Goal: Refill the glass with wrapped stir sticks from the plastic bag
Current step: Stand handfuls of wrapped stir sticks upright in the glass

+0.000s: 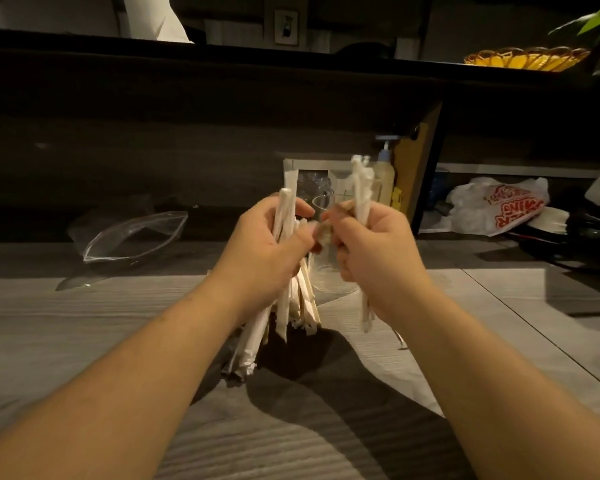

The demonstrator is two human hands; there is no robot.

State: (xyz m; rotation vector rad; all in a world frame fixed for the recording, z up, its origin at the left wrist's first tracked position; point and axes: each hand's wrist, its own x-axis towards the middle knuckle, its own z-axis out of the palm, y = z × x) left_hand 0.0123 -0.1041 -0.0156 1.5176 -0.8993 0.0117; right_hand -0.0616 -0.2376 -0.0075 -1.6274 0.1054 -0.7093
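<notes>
Two bundles of wrapped stir sticks (pixel 286 216), light, stiff, slippery, gripped mid-length: left hand (pixel 264 254) and right hand (pixel 378 247) curled around them above the empty glass (pixel 326 271); plastic bag (pixel 132 235) near table's far edge.

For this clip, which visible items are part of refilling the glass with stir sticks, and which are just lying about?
Part of the job:
left hand gripping a bundle of wrapped stir sticks
right hand gripping a smaller bunch
clear glass
clear plastic bag

Lying about:
pump bottle
printed white bag
yellow basket
</notes>
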